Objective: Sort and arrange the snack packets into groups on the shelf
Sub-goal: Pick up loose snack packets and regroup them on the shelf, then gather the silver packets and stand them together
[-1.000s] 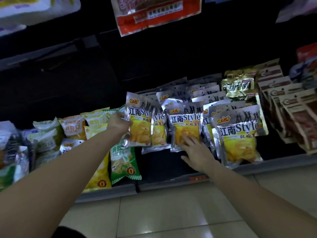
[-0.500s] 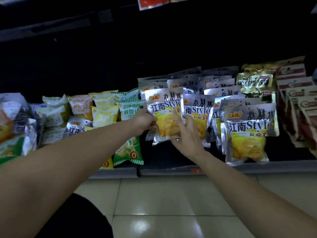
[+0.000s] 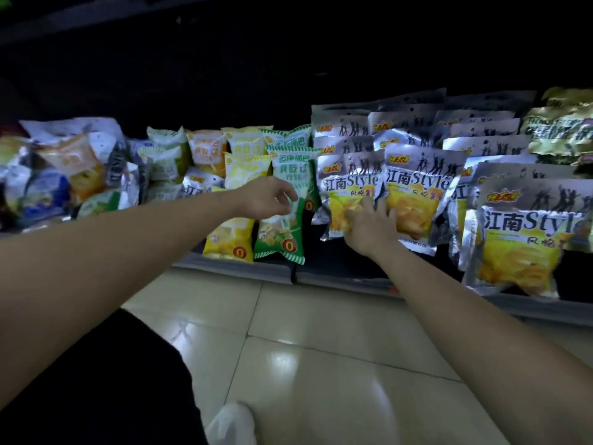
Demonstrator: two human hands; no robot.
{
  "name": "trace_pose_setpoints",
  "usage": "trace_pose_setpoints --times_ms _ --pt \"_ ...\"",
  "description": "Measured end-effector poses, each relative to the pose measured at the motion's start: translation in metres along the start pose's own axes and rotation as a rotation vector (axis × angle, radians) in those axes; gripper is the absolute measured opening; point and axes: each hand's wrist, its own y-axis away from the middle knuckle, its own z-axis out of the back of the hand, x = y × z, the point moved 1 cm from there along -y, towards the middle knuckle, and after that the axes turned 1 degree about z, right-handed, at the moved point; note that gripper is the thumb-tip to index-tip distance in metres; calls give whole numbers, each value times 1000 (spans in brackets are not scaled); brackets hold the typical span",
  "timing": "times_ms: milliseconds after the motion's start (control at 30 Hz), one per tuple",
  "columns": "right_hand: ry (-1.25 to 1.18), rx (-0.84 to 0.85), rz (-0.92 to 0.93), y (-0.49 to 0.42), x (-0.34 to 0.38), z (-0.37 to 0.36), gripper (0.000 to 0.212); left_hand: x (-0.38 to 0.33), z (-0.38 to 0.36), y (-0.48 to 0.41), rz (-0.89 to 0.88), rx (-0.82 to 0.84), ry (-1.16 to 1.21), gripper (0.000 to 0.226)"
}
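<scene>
The work area was a low, dimly lit shop shelf (image 3: 340, 277) set just above a pale, glossy tiled floor (image 3: 321, 364). The right hand (image 3: 369, 226) lay open, fingers spread flat against the lower fronts of two silver foil packets (image 3: 417, 194) printed with yellow crisps, pressing where the two met at the front of their row. The left hand (image 3: 266, 200) was positioned over a green-and-white striped packet (image 3: 288, 236) with fingers loosely curled; whether they pinched it or only touched it could not be determined. Just beside that packet, on its left, leaned a yellow packet (image 3: 229, 239). Behind both hands the silver foil packets stood in overlapping upright rows, with gold foil packets (image 3: 558, 133) further right and an unsorted heap of mixed packets (image 3: 64, 175) at the far left. Judged step: squaring the silver group and starting on the green-and-yellow group. The next move probably called for standing the striped packet upright with its own kind, and for removing a stray silver packet (image 3: 197, 184) that appeared to sit among the yellow ones. The foil faces looked slippery, so the row would likely need support on release. The shelf back was dark, and no detail was visible there.
</scene>
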Motion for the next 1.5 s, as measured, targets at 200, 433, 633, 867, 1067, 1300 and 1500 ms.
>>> trace_pose_setpoints --times_ms 200,433,633,867,1067,1300,1500 --pt "-215 -165 111 3 38 4 34 4 4 67 -72 -83 -174 22" --pt "-471 -108 573 37 102 24 31 38 32 127 58 -160 -260 18" --pt "-460 107 520 51 151 74 31 92 53 180 286 -291 146 7" --pt "-355 410 404 70 236 185 40 92 76 281 555 -499 824 6" --pt "-372 609 439 102 328 275 42 81 119 383 790 -614 1139 13" --pt "-420 691 466 126 442 341 33 115 157 467 928 -717 1329 12" --pt "-423 670 367 111 541 356 30 192 187 512 999 -730 1411 12"
